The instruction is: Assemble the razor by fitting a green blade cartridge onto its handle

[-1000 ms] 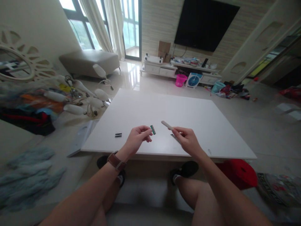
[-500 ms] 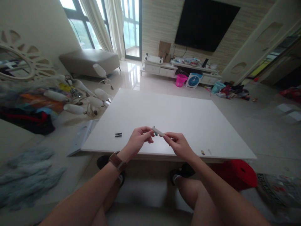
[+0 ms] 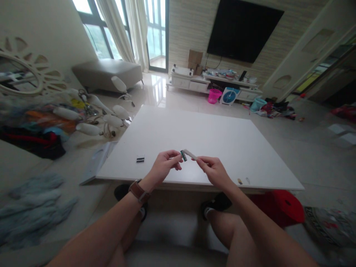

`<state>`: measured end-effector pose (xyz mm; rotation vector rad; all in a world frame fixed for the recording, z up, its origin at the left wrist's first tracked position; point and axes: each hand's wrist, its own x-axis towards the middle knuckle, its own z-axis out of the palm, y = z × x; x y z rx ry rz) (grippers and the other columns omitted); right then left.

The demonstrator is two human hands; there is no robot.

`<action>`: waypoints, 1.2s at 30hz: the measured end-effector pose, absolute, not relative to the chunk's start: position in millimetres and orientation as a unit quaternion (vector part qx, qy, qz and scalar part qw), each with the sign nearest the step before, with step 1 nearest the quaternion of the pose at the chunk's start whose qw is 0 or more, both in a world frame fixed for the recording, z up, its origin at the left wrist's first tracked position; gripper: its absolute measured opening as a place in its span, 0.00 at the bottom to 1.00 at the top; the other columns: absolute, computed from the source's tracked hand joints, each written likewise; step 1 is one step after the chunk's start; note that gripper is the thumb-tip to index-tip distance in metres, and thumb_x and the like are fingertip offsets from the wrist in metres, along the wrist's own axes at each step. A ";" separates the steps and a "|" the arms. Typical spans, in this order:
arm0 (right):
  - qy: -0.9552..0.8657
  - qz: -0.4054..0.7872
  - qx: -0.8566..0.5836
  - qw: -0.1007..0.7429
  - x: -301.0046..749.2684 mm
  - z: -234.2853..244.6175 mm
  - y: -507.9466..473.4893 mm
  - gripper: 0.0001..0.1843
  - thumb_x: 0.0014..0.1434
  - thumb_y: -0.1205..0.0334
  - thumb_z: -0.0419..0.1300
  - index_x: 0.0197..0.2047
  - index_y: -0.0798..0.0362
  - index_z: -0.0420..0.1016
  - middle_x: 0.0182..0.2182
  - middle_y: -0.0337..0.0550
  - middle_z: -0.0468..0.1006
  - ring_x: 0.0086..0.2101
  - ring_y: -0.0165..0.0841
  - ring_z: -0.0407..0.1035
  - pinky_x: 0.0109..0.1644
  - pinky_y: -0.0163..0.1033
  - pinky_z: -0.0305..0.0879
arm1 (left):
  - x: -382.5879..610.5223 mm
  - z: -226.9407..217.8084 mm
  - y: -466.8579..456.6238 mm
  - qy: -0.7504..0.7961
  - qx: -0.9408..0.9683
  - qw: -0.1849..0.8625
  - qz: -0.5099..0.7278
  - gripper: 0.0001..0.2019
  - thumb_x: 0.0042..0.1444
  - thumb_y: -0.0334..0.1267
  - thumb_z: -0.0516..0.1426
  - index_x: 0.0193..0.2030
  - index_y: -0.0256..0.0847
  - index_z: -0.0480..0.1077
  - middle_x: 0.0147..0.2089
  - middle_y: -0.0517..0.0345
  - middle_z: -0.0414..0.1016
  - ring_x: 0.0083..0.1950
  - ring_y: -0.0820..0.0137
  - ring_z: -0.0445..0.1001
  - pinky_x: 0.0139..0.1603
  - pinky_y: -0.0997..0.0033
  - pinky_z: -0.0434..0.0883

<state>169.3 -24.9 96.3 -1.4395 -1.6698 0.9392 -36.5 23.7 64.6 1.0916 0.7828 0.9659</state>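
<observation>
Over the near edge of the white table (image 3: 211, 133), my left hand (image 3: 166, 161) pinches a small green and dark razor head (image 3: 184, 155) between thumb and fingertips. Closed around the lower end of a slim pale razor handle (image 3: 190, 154) is my right hand (image 3: 211, 170). The handle slants up to the left, its tip close beside the top of the razor head; whether they touch I cannot tell. Left of my hands lies a small clear pack (image 3: 140, 160) with two dark strips in it.
Two small items, a brownish piece (image 3: 240, 181) and a clear piece (image 3: 248, 180), lie by the table's near right edge. A lamp (image 3: 112, 120) with several white shades stands left of the table. Below the right corner sits a red roll (image 3: 286, 207).
The handle has shifted slightly right and its tip has turned, so more of the green razor head shows in my left hand. My left hand has hardly moved.
</observation>
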 end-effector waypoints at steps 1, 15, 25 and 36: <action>-0.659 0.368 -0.553 0.352 168.0 96.4 -25.4 0.24 0.65 0.47 0.56 0.45 0.59 0.84 0.20 0.35 0.60 0.22 0.26 0.47 0.23 0.34 0.43 | -36.5 64.9 23.6 0.348 0.486 0.677 0.430 0.10 0.55 0.41 0.65 0.34 0.35 0.75 0.30 0.59 0.75 0.25 0.77 0.71 0.28 0.75 0.66; -0.644 0.345 -0.560 0.391 172.7 98.6 -26.2 0.26 0.65 0.45 0.55 0.47 0.59 0.83 0.22 0.37 0.65 0.21 0.26 0.47 0.23 0.35 0.44 | -37.0 63.9 23.9 0.341 0.476 0.686 0.431 0.11 0.55 0.43 0.65 0.34 0.35 0.75 0.31 0.59 0.75 0.25 0.78 0.71 0.28 0.76 0.67; -0.665 0.327 -0.556 0.376 165.9 95.7 -28.3 0.24 0.66 0.47 0.55 0.45 0.57 0.83 0.21 0.36 0.63 0.22 0.26 0.49 0.23 0.35 0.45 | -37.1 67.6 22.7 0.348 0.481 0.680 0.431 0.12 0.55 0.43 0.65 0.34 0.35 0.75 0.30 0.59 0.75 0.24 0.77 0.71 0.27 0.75 0.67; -0.630 0.370 -0.556 0.398 171.8 99.0 -30.0 0.26 0.65 0.45 0.56 0.47 0.59 0.82 0.20 0.35 0.60 0.21 0.26 0.48 0.23 0.35 0.43 | -37.5 64.1 24.2 0.325 0.469 0.694 0.439 0.11 0.54 0.41 0.65 0.33 0.35 0.74 0.29 0.59 0.75 0.24 0.77 0.71 0.28 0.75 0.67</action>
